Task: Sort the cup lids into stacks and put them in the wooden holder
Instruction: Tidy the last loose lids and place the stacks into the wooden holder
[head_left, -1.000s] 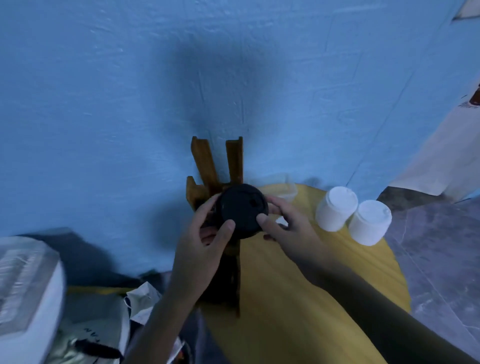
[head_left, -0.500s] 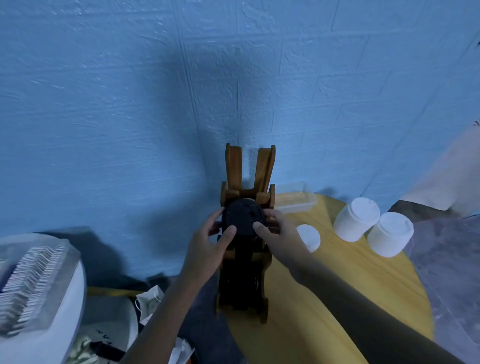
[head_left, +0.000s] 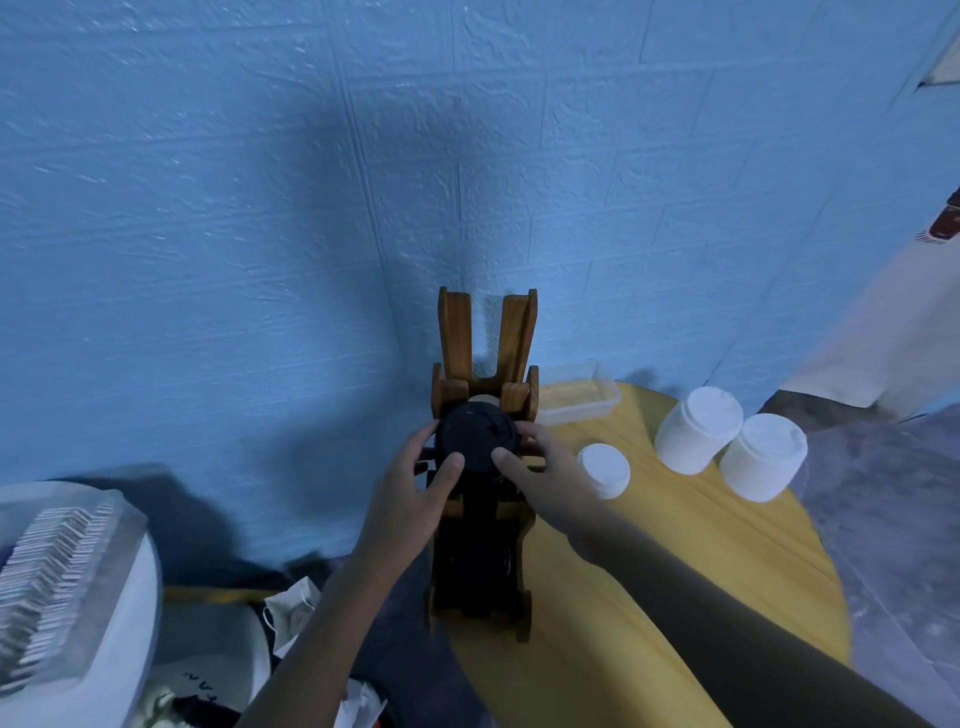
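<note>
A tall wooden holder (head_left: 485, 343) stands at the left edge of a round yellow table (head_left: 675, 582). A stack of black cup lids (head_left: 475, 437) sits in its middle slot. My left hand (head_left: 410, 493) grips the stack from the left, thumb on its front face. On the other side my right hand (head_left: 545, 475) holds it, thumb also on the front. A small stack of white lids (head_left: 605, 470) lies on the table just right of my right hand. Two taller white lid stacks (head_left: 698, 436) (head_left: 763, 457) stand further right.
A clear plastic tray (head_left: 576, 397) lies behind the holder against the blue wall. At lower left, off the table, a white round object (head_left: 78, 597) carries a wrapped bundle, with bags and papers (head_left: 291, 618) below. Grey floor shows on the right.
The view has lifted and steadied, showing more of the holder. Both hands have carried the black lid stack down into the holder's slot and still hold it there.
</note>
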